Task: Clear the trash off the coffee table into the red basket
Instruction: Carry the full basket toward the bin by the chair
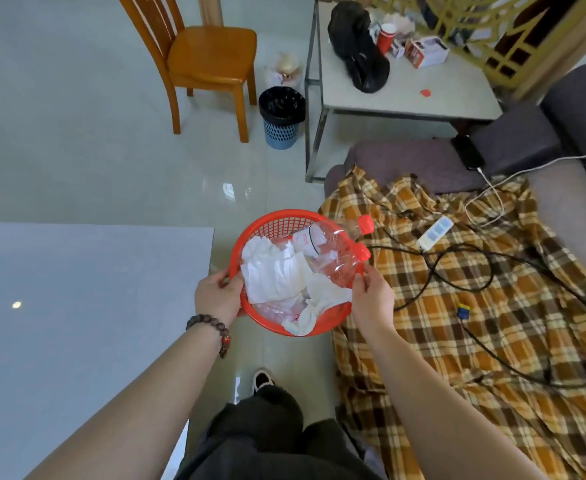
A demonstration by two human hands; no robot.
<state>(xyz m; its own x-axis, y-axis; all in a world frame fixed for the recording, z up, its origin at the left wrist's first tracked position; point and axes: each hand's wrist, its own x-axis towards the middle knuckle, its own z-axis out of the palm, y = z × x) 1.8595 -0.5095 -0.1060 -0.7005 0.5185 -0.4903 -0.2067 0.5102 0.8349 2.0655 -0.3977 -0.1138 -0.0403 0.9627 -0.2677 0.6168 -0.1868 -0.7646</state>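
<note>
The round red basket (277, 223) is held in the air between the grey coffee table (77, 323) and the sofa. My left hand (217, 296) grips its left rim and my right hand (371, 299) grips its right rim. Inside lie crumpled white tissues (271, 275) and two clear plastic bottles (333, 247) with red caps that poke over the right rim. A thin plastic wrapper lies at the bottom near the front. The part of the coffee table in view, at the lower left, shows only a bare grey top.
A plaid blanket (458, 289) covers the sofa on the right, with black cables and a white power strip (435, 232) on it. Farther off stand a blue bin with a black liner (281, 116), a wooden chair (208, 60) and a side table (406, 84) with clutter.
</note>
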